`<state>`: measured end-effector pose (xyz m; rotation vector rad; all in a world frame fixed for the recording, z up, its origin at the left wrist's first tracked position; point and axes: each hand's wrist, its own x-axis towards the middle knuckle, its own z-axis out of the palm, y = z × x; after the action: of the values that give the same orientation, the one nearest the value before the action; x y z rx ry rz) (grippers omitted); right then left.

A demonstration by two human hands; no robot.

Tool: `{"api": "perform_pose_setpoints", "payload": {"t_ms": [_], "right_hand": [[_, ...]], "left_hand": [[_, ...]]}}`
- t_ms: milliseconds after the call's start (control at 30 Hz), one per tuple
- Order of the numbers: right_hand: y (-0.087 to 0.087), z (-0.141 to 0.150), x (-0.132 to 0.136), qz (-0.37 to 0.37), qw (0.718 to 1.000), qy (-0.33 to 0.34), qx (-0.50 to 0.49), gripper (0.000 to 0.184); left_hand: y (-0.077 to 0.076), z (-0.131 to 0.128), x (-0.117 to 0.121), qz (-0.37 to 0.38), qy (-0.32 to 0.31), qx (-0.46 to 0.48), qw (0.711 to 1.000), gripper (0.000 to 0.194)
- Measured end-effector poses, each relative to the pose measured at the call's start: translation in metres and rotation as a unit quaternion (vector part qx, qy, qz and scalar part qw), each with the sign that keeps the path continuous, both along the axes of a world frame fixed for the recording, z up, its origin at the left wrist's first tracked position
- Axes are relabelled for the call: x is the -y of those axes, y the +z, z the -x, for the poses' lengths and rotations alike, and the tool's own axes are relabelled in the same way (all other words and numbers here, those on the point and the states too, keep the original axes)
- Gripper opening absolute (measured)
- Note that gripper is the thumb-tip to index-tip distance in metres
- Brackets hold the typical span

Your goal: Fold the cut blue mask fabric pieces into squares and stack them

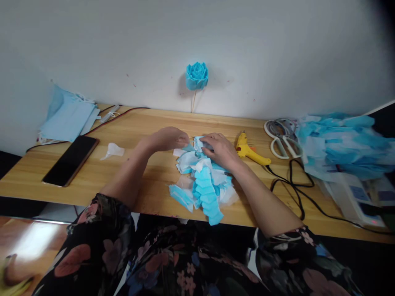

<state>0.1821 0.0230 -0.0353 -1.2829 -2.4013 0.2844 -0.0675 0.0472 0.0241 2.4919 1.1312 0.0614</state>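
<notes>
My left hand (pixel 171 139) is curled, its thumb and fingers pinched together at the far left edge of a heap of cut blue and white mask fabric (pixel 187 161). What it pinches, if anything, is hidden. With bent fingers my right hand (pixel 218 148) grips a small folded white-and-blue fabric piece (pixel 198 143) at the top of the heap. Nearer me, a pleated bright blue strip (pixel 207 193) hangs slightly over the table's front edge. A rolled pale blue piece (pixel 182 196) lies to its left.
A blue fabric rose (pixel 196 77) on a thin stick leans against the wall. To the right are a yellow glue gun (pixel 250 151), scissors (pixel 282 144), its black cord and a bag of blue scraps (pixel 342 144). Leftward lie a phone (pixel 70 160), a white scrap (pixel 114 150) and face masks (pixel 68 117).
</notes>
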Motion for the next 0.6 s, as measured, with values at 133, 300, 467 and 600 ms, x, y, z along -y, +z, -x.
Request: {"api": "perform_pose_setpoints", "payload": {"t_ms": [133,300,467,600], "right_hand": [[0.007,-0.001,0.002,-0.005,0.999,-0.009,-0.039,0.030],[0.020,-0.002,0.010,-0.057,0.986,-0.060,-0.146,0.026],[0.031,-0.005,0.015,-0.013,0.981,-0.073,-0.178,0.030],[0.033,-0.007,0.015,-0.012,0.977,-0.093,-0.191,0.032]], "left_hand": [[-0.001,-0.001,0.001,0.005,0.011,-0.024,1.000,0.023],[-0.006,-0.010,0.001,-0.028,0.024,0.040,0.999,0.027],[-0.009,-0.019,0.004,-0.035,0.028,0.116,0.992,0.027],[-0.009,-0.020,0.004,-0.034,0.019,0.129,0.991,0.030]]}}
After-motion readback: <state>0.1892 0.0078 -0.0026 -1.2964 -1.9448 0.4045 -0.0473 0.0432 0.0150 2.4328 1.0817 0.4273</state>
